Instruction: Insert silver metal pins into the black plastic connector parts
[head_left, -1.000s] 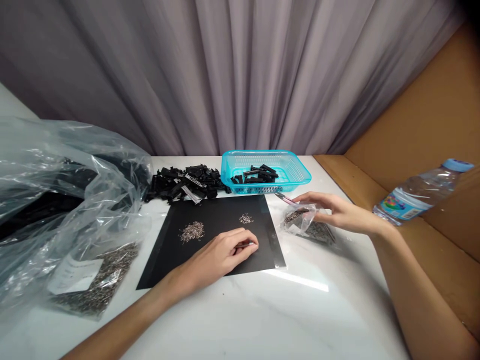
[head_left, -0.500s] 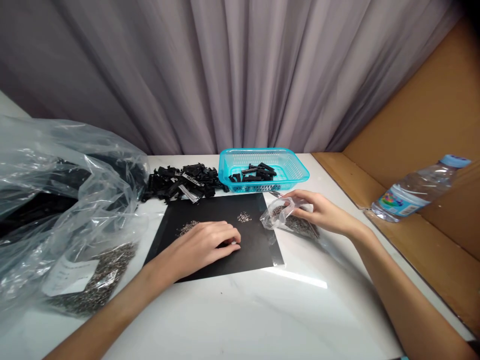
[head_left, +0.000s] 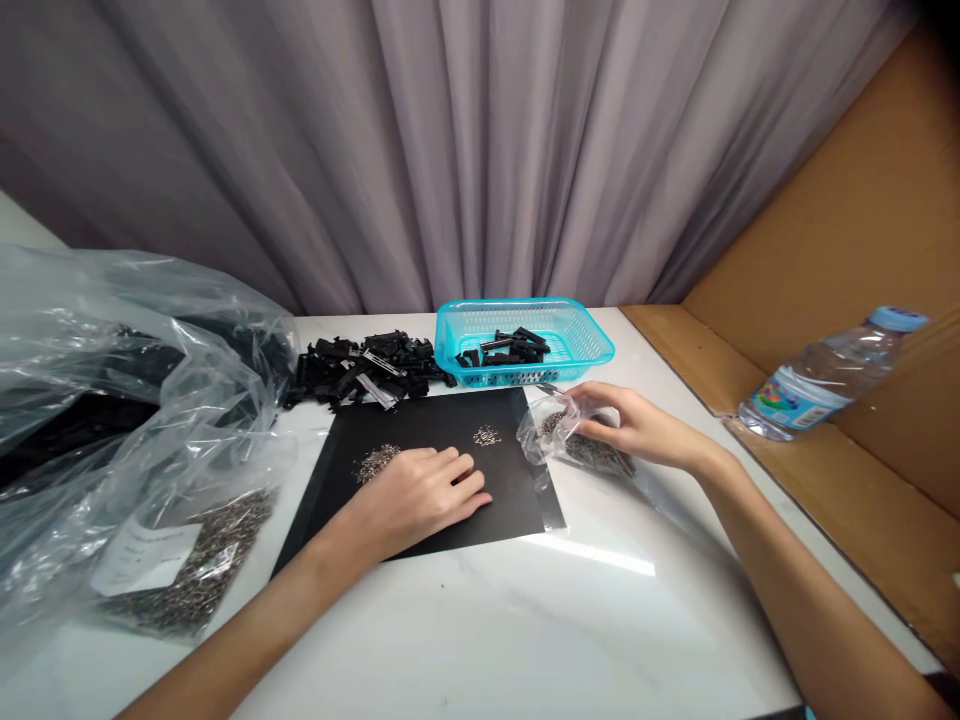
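Note:
My left hand [head_left: 429, 494] rests palm down on a black sheet [head_left: 510, 492], its fingers loosely spread; nothing shows in it, though the palm is hidden. Beside its knuckles lies a pile of tiny metal pieces [head_left: 375, 463], partly covered by the hand. A smaller scatter of similar metal pieces [head_left: 487, 436] is farther right on the sheet. My right hand [head_left: 634, 425] is closed on the crumpled mouth of a clear plastic bag [head_left: 594, 452] full of small metal pieces. That bag lies at the sheet's right edge.
Behind the sheet are a heap of black plastic parts [head_left: 367, 368] and a blue basket [head_left: 581, 348] holding several black parts [head_left: 517, 347]. Large plastic bags [head_left: 172, 370] and a labelled bag of metal pieces [head_left: 210, 560] stand left. A water bottle [head_left: 825, 380] leans in the cardboard [head_left: 840, 230] at right.
My left hand has gone from curled fingers to a flatter, more spread pose on the sheet. My right hand stays on the bag. The view has shifted slightly.

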